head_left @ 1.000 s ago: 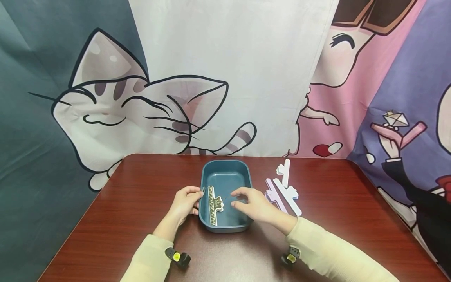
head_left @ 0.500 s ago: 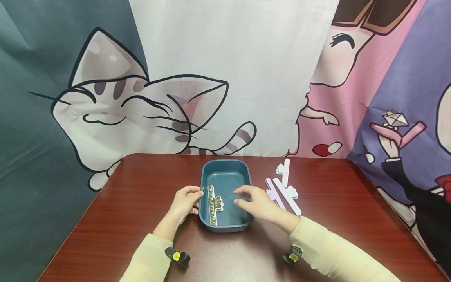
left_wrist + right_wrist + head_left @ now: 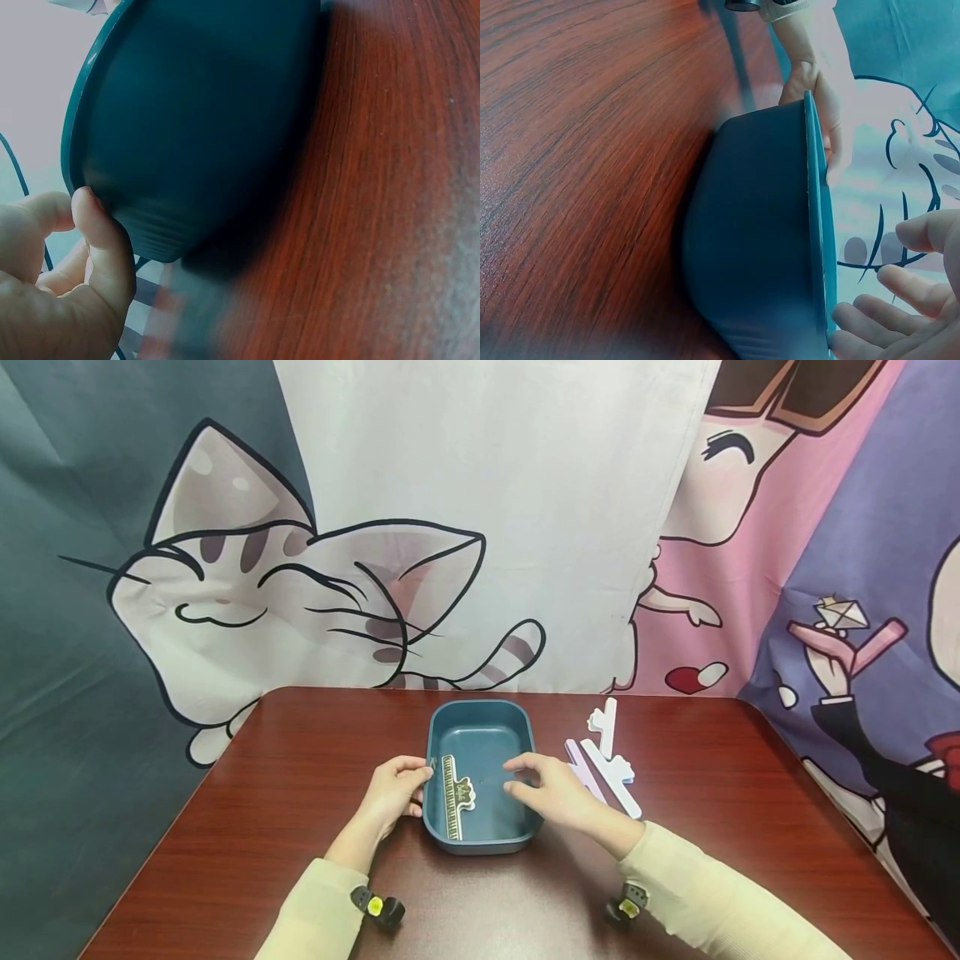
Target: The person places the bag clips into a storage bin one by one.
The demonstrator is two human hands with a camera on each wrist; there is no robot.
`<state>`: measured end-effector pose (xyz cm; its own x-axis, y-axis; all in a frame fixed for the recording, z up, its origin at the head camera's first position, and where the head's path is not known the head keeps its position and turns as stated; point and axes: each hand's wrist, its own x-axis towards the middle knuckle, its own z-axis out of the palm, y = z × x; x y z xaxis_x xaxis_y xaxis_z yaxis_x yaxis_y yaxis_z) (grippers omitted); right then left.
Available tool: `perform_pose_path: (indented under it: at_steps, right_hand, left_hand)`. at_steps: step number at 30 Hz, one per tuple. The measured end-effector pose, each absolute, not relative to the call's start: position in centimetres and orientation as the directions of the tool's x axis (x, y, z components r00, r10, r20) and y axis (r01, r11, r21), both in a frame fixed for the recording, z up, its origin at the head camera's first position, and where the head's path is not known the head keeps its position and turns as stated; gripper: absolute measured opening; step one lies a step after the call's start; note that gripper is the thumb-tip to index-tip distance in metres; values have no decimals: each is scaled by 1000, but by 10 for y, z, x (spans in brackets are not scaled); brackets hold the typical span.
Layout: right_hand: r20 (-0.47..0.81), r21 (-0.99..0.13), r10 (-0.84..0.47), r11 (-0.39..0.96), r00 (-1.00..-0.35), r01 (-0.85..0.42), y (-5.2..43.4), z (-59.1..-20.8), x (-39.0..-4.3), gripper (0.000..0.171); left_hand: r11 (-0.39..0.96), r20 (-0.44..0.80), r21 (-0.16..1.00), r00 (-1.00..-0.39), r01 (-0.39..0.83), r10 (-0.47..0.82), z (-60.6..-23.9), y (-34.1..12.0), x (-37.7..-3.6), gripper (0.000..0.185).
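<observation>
Left hand (image 3: 392, 793) grips the tray (image 3: 480, 720) rim; right hand (image 3: 551, 789), grip loose and empty, hovers above it; next likely fetching a clip (image 3: 611, 777) off the counter (image 3: 300, 760).

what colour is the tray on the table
The tray is dark teal blue, seen best in the head view.

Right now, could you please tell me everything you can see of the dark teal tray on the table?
The tray is a dark teal rectangular bin with rounded corners, a thin rim and sloping walls, plastic by its look. It sits upright on the reddish wooden table. Inside, along its left wall, lies a ruler-like clip with a small cat figure. The left hand holds its left rim, and the right hand hovers over its right side with fingers loosely spread.
</observation>
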<state>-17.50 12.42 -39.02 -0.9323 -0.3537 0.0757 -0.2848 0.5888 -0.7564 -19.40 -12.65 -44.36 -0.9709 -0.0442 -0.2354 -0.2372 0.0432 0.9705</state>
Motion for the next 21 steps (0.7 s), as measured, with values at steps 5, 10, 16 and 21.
perform_pose_path:
  at_steps: [5,10,16,21]
  right_hand:
    - [88,-765,-344,577,-935,-285,127,-392,-176,28]
    - [83,-770,-339,575,-937,-276,130,-394,-178,28]
    - [83,-789,-318,558,-945,-257,133,-394,-179,27]
    - [103,-777,-297,572,-949,-263,135,-394,-179,26]
  left_hand:
    - [43,-239,970,-970,-240,-43,-442,-126,-193,30]
    - [34,-241,970,-970,-242,-44,-443,-126,-193,28]
    - [32,-242,969,-969,-243,-49,-444,-126,-194,27]
    - [32,-240,970,-969,-242,-52,-445,-126,-195,27]
